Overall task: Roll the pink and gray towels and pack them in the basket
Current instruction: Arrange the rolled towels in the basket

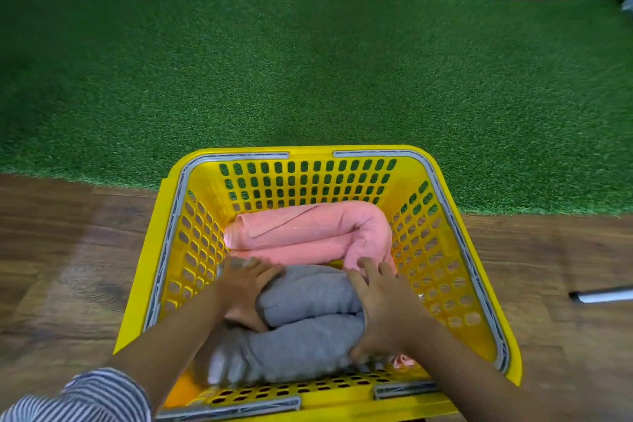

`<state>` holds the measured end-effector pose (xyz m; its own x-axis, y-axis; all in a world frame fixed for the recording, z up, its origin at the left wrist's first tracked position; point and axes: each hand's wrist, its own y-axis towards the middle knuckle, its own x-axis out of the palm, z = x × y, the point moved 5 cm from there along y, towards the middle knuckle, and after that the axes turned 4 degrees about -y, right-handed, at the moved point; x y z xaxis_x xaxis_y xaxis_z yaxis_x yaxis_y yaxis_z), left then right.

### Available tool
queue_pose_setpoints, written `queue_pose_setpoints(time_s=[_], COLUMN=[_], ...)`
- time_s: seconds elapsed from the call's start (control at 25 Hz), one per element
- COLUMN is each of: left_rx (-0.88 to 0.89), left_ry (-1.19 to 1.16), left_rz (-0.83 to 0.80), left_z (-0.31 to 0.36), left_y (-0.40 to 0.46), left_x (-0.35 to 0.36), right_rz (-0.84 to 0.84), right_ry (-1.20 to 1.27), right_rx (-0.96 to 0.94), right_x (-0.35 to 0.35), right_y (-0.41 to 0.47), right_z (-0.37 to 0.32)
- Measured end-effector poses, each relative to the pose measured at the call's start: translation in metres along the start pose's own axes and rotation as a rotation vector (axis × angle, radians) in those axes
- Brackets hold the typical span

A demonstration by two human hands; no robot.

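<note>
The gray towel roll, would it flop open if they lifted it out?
Probably floppy: the gray towel roll is soft cloth, bulging between the left hand and right hand. It may loosen if lifted by one end. It likely won't roll, wedged against the pink towel in the basket.

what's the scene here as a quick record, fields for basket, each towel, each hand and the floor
basket: yellow basket, perforated walls, gray rim, on the wooden floor
pink towel: pink towel rolled, lying at the far side inside the basket
gray towel: gray towel rolled, at the near side, beside the pink one
left hand: left hand grips the gray roll's left end
right hand: right hand grips its right end
beyond: green turf mat
</note>
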<state>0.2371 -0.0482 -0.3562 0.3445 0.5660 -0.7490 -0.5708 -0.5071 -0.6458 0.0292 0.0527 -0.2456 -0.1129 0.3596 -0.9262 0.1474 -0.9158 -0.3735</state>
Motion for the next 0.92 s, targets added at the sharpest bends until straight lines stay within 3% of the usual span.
queue_pose_setpoints(time_s=[0.16, 0.28, 0.48, 0.64, 0.72, 0.84, 0.92], left_rx=[-0.033, -0.032, -0.023, 0.020, 0.039, 0.077, 0.040], left_ry=[0.174, 0.151, 0.019, -0.392, -0.309, 0.028, 0.012], left_rz=[0.122, 0.195, 0.033, -0.135, -0.096, 0.101, 0.132], left_z=[0.006, 0.009, 0.016, -0.001, -0.001, 0.019, 0.021], left_y=[0.000, -0.017, -0.033, -0.034, -0.036, -0.033, -0.031], left_x=[-0.005, -0.028, 0.003, 0.000, -0.005, -0.010, -0.010], right_rz=[-0.022, 0.008, -0.043, -0.169, -0.245, -0.175, -0.171], right_ry=[0.049, 0.107, 0.047, 0.131, 0.208, 0.221, 0.221], right_rx=[0.020, 0.005, -0.045, -0.026, 0.015, 0.055, 0.014], right_x=[0.000, 0.000, 0.002, 0.002, -0.004, -0.012, -0.006], right_y=[0.000, -0.003, -0.007, -0.003, 0.000, 0.025, 0.039], right_z=[0.004, 0.016, 0.007, 0.010, 0.014, 0.008, -0.004])
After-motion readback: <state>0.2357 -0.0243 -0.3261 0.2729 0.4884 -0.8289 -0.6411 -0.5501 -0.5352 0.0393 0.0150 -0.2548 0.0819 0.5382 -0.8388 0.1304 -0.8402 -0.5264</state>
